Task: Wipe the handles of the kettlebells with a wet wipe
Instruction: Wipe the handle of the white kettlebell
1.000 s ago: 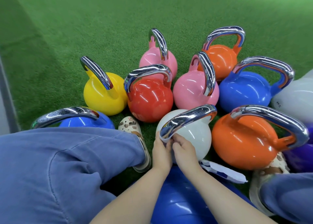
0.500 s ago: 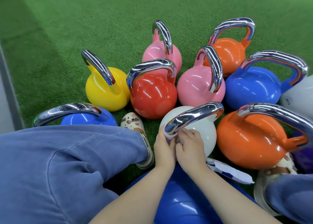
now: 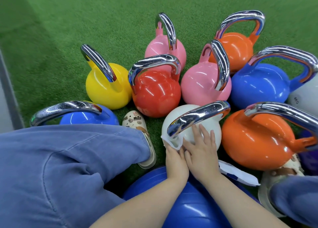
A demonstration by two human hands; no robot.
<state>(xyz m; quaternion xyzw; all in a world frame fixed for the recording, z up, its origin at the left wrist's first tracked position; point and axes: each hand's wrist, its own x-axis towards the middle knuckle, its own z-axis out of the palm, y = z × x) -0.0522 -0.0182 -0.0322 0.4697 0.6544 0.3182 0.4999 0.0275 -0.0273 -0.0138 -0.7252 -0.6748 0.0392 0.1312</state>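
A white kettlebell (image 3: 203,117) with a chrome handle (image 3: 197,117) stands right in front of me. My left hand (image 3: 175,160) pinches a white wet wipe (image 3: 170,141) against the near foot of that handle. My right hand (image 3: 203,150) lies with straight, spread fingers flat on the white ball just under the handle, beside the wipe. Several more kettlebells ring it, among them a red kettlebell (image 3: 156,93), a yellow kettlebell (image 3: 106,86) and a near orange kettlebell (image 3: 258,140).
Green turf (image 3: 86,17) covers the floor. My left leg in blue trousers (image 3: 68,167) and patterned clog (image 3: 136,122) are at left, the other clog (image 3: 284,171) at right. A white wipe packet (image 3: 239,174) lies by my right wrist. A blue ball (image 3: 194,207) sits under my arms.
My right hand has let go of the handle's foot and spread flat on the white ball. The wipe now shows at the left hand. The view shifted slightly.
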